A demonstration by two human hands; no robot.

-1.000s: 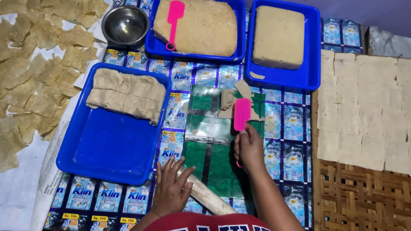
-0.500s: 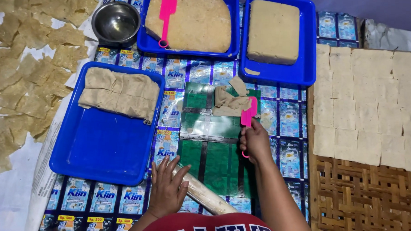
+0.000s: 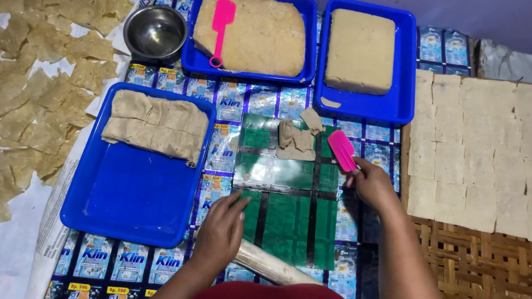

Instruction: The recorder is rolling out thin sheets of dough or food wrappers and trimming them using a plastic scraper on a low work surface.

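Head view, left to right. Far left of the floor mat (image 3: 10,258): thin dried sheets (image 3: 23,103) scattered. Next, steel bowl (image 3: 155,32) at the far edge, and below it a blue tray (image 3: 135,191) with folded dough sheets (image 3: 156,125) along its far side, near half bare. My left hand (image 3: 220,231) lies at the near edge of the green plastic sheet (image 3: 287,216), fingers loosely spread and flat, palm down, touching a pale rolling pin (image 3: 267,264) that runs diagonally from under the hand toward near right. Far middle: a blue tray with a wide slab of dough (image 3: 256,38), second pink spatula (image 3: 220,28) resting on it. Small dough lump (image 3: 295,142) sits at the far edge of the green sheet, rough, apart from both hands. My right hand (image 3: 369,184) pinches the handle of a pink spatula (image 3: 342,150); blade points far-left, long axis diagonal toward the lump, tip just right of it, not touching. Lump lies far-left of the right hand, which is clearly the nearer one. Far right tray holds a thick dough block (image 3: 360,49); cut squares (image 3: 487,147) lie on a woven mat (image 3: 487,279) at the right edge.

Versus the earlier frame: spatula was over the lump, now pulled back right and clear of it. Left hand hasn't shifted from the pin.
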